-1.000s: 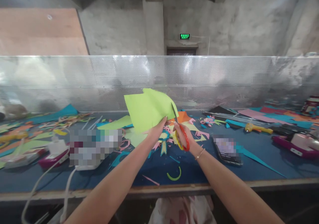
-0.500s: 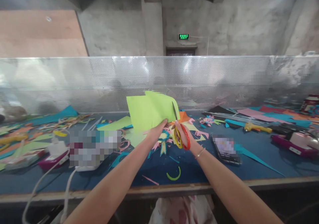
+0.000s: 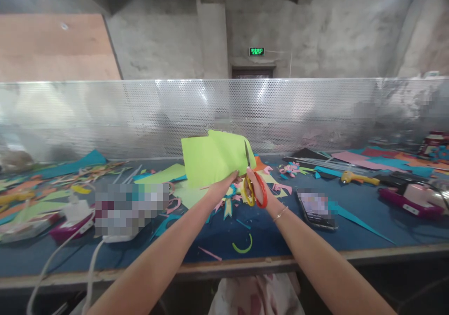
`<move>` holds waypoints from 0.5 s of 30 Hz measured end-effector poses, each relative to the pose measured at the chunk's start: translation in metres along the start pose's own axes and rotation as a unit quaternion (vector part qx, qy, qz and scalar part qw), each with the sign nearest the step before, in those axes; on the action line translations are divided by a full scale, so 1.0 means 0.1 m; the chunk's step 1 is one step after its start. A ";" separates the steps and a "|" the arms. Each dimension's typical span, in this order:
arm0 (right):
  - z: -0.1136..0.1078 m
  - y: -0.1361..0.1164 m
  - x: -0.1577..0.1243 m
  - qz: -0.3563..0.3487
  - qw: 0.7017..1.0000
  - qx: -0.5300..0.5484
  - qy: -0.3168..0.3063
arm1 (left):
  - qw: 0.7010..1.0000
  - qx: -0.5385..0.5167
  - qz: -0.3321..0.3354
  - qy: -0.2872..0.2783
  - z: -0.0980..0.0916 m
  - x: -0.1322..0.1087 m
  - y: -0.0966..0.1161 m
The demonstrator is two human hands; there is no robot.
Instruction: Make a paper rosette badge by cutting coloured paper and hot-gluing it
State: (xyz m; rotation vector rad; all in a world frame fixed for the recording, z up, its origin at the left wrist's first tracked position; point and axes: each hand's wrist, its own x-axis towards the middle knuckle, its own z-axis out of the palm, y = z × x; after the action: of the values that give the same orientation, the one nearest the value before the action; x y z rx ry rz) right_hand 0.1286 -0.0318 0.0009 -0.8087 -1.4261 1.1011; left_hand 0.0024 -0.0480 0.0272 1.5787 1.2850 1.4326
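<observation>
your left hand [image 3: 220, 189] pinches the lower edge of the green sheet [image 3: 210, 158], holding it upright above the blue table [image 3: 354, 233]. in the last second the scissors [image 3: 253, 184] have swung more upright and their loops have drawn together, closing on the sheet's right edge. your right hand [image 3: 260, 192] has its fingers curled through the loops. the cut itself is hidden behind the blade.
</observation>
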 end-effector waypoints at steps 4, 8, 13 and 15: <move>-0.01 0.00 0.01 0.007 0.999 -0.027 0.032 | 0.999 -0.014 0.026 -0.020 0.00 0.04 -0.05; -0.02 0.01 0.03 -0.009 0.998 -0.048 0.033 | 1.000 -0.018 0.015 -0.011 0.00 0.06 -0.08; -0.03 0.00 0.02 -0.004 1.000 0.000 0.014 | 0.999 -0.013 0.018 -0.044 -0.03 0.02 -0.09; -0.03 -0.01 0.02 0.001 1.000 0.018 0.008 | 0.998 -0.009 0.011 -0.063 -0.05 0.01 -0.09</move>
State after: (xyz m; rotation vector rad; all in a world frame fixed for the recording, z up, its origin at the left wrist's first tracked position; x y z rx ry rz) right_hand 0.1316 -0.0296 0.0028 -0.7914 -1.3888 1.1177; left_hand -0.0047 -0.0451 0.0200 1.6474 1.1816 1.3328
